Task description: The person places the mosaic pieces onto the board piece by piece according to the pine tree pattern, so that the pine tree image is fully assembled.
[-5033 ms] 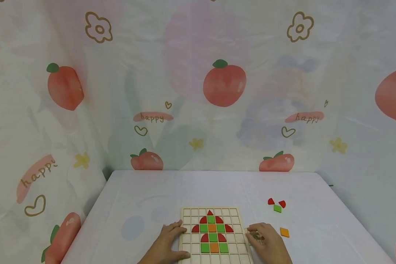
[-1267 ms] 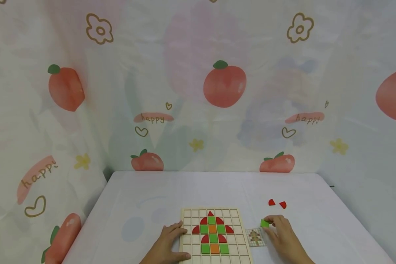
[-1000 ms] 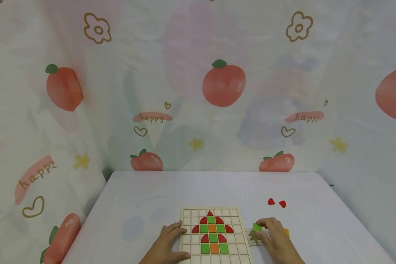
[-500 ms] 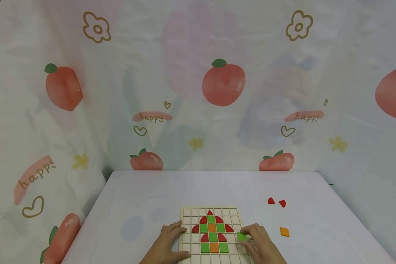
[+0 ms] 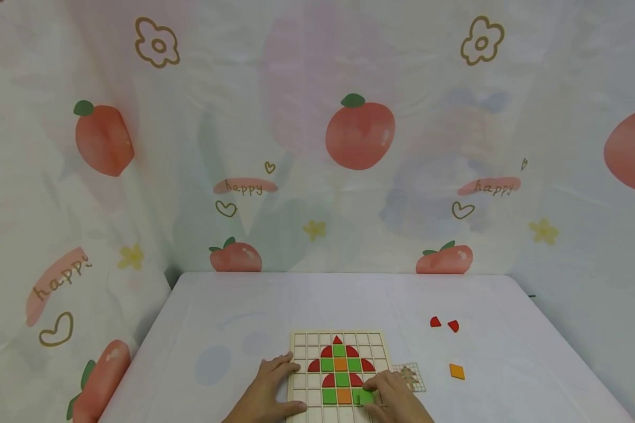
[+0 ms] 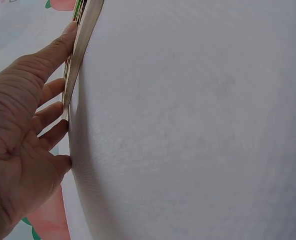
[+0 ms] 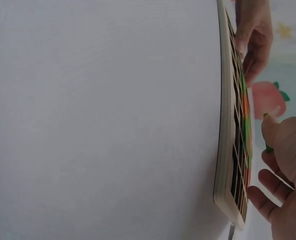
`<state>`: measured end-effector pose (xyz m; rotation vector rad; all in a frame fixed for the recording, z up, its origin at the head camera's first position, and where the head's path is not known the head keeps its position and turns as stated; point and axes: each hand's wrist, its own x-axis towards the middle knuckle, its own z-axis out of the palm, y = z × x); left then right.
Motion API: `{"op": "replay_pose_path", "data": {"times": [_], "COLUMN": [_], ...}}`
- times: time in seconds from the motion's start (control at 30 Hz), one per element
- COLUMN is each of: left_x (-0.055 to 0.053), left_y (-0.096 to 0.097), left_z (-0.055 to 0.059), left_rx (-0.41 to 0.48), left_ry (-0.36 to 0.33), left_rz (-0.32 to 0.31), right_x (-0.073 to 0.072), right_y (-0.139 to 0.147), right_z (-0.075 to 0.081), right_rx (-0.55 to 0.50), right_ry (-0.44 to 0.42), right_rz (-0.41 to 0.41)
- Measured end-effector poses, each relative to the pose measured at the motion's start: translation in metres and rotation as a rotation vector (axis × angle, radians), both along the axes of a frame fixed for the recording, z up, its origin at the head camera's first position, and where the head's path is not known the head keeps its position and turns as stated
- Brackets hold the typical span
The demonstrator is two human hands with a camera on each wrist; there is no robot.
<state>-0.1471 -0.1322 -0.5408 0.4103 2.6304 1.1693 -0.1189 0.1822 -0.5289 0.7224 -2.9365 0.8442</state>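
Observation:
A wooden grid board (image 5: 299, 381) lies on the table, with red, green and orange pieces set in a tree shape. My left hand (image 5: 264, 388) rests along its left edge, thumb and fingers spread; in the left wrist view, that hand's fingertips (image 6: 70, 28) touch the board's rim. Between thumb and fingers, my right hand (image 5: 399, 402) pinches a green tile (image 5: 367, 397) over the lower right of the pattern, overlapping the green square beside the lower orange one. The right wrist view shows the pinched tile edge-on, above the board, mostly hidden by the thumb.
A small card (image 5: 415, 382) printed with a gridded tree lies against the board's right side. Farther right are an orange diamond (image 5: 457, 371) and two red rounded wedges, the left wedge (image 5: 435, 322) and the right wedge (image 5: 453, 326). A patterned cloth backdrop stands behind the table.
My right hand first was at the card, then picked up the green diamond-shaped tile from the right and carried it left over the board. The left hand has stayed at the board's edge.

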Motion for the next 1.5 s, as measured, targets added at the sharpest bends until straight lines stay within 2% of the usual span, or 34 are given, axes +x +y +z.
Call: {"op": "replay_pose_path", "data": {"times": [0.07,0.13,0.23,0.33,0.4,0.5,0.7,0.8,0.97,1.17,1.33,1.5], "left_x": [0.000,0.000,0.000,0.000,0.000,0.000,0.000,0.000,0.000,0.000,0.000,0.000], "left_y": [0.000,0.000,0.000,-0.001,-0.001,0.000,0.002,0.002,0.001,0.000,0.000,-0.001], "left_z": [0.000,0.000,0.000,0.000,0.000,0.000,0.002,0.001,-0.002,-0.002,-0.001,-0.001], "left_rx": [-0.003,-0.002,-0.001,0.001,0.003,0.001,-0.017,-0.018,-0.006,0.004,0.009,0.006], "left_ry": [0.006,0.010,0.010,0.003,0.004,0.004,-0.020,-0.028,-0.017,-0.025,-0.030,-0.012], "left_rz": [-0.002,-0.005,-0.008,-0.006,-0.007,-0.004,0.032,0.040,0.015,0.011,0.009,-0.005], "right_x": [-0.001,-0.001,-0.002,-0.002,-0.002,-0.001,0.001,0.002,0.001,0.001,0.003,0.005], "right_y": [-0.003,-0.006,-0.010,-0.014,-0.017,-0.021,-0.029,-0.032,-0.030,-0.022,-0.012,0.008], "right_z": [-0.003,-0.007,-0.014,-0.021,-0.025,-0.027,-0.023,-0.024,-0.028,-0.026,-0.021,-0.014], "right_rx": [0.015,0.034,0.065,0.037,-0.012,-0.078,-0.144,-0.165,-0.184,-0.194,-0.175,-0.108], "right_ry": [-0.008,0.051,0.220,0.414,0.468,0.466,0.352,0.359,0.403,0.370,0.360,0.375], "right_rz": [0.035,0.093,0.169,0.212,0.224,0.233,0.247,0.281,0.314,0.320,0.266,0.138]}}
